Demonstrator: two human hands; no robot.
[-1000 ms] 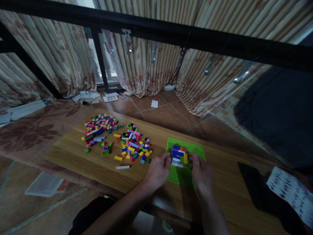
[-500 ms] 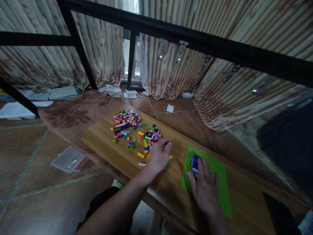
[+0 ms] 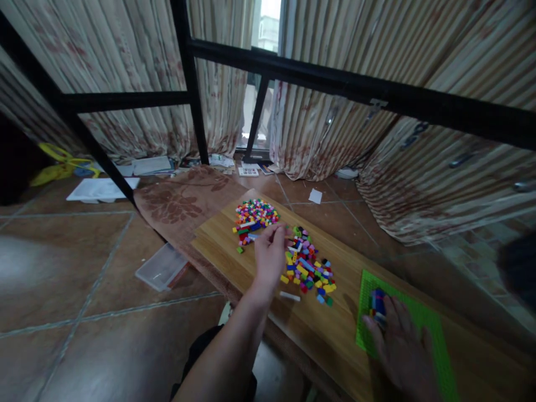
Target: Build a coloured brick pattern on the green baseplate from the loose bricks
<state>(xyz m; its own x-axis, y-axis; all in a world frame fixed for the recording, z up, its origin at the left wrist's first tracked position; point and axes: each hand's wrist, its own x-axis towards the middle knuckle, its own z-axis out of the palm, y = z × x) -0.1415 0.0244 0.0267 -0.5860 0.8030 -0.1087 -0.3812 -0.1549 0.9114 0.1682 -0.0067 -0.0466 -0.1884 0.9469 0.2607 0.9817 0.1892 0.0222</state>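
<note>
My left hand (image 3: 270, 254) hovers over the wooden board between two heaps of toy bricks, its thumb and fingers pinched together. Whatever is between the fingertips, if anything, is too small to make out. Right beside it lies the nearer heap of larger mixed bricks (image 3: 307, 268); farther back is a heap of small colourful bricks (image 3: 257, 212). My right hand (image 3: 404, 340) rests over the green baseplate (image 3: 433, 329), fingers stretched out and thumb apart. Its fingertips are at a small, mostly blue brick build (image 3: 378, 304) standing on the plate.
A long white brick (image 3: 290, 296) lies alone near the front edge of the wooden board (image 3: 326, 324). On the tiled floor to the left is a clear plastic box (image 3: 162, 267). A black metal frame (image 3: 318, 72) crosses in front of striped curtains (image 3: 318, 134).
The view has turned left. My left hand has moved left across the board, from over the larger bricks to the gap by the small-brick heap. My right hand stays at the blue build.
</note>
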